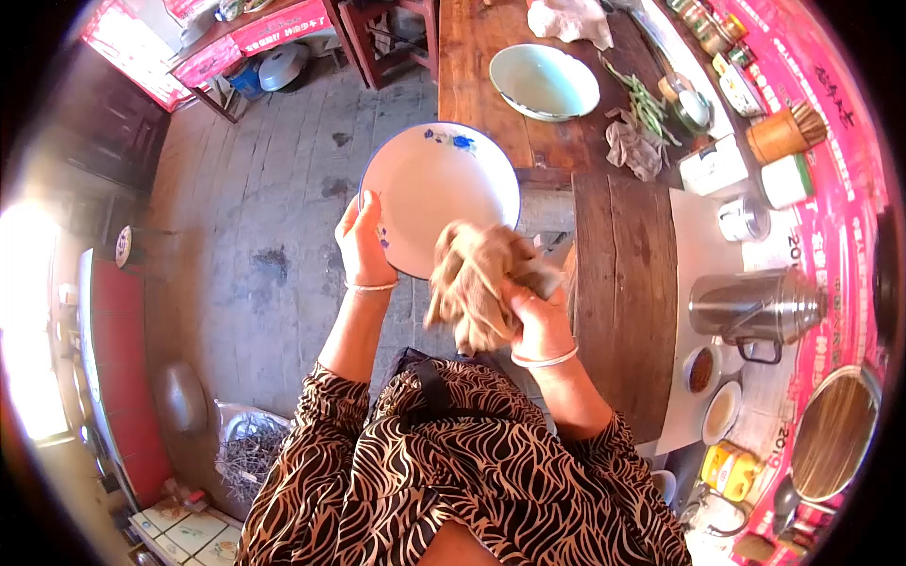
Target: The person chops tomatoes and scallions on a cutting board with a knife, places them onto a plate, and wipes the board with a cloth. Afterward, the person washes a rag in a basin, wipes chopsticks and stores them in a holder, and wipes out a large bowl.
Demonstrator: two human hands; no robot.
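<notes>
A white enamel basin (434,184) with a blue rim and blue flower prints is tilted toward me in front of my body. My left hand (364,247) grips its left edge, thumb on the inner side and fingers behind. In my right hand (543,321) is a bunched brown cloth (481,283), which hangs over the basin's lower right edge. The cloth hides that part of the rim, and whether it presses on the basin is hard to tell.
A pale green basin (545,83) sits on the wooden table (472,57) ahead, near green beans (645,108) and a crumpled rag (634,146). At right are a steel thermos (755,307), jars and bowls. A bag of twigs (253,453) lies on the floor at lower left.
</notes>
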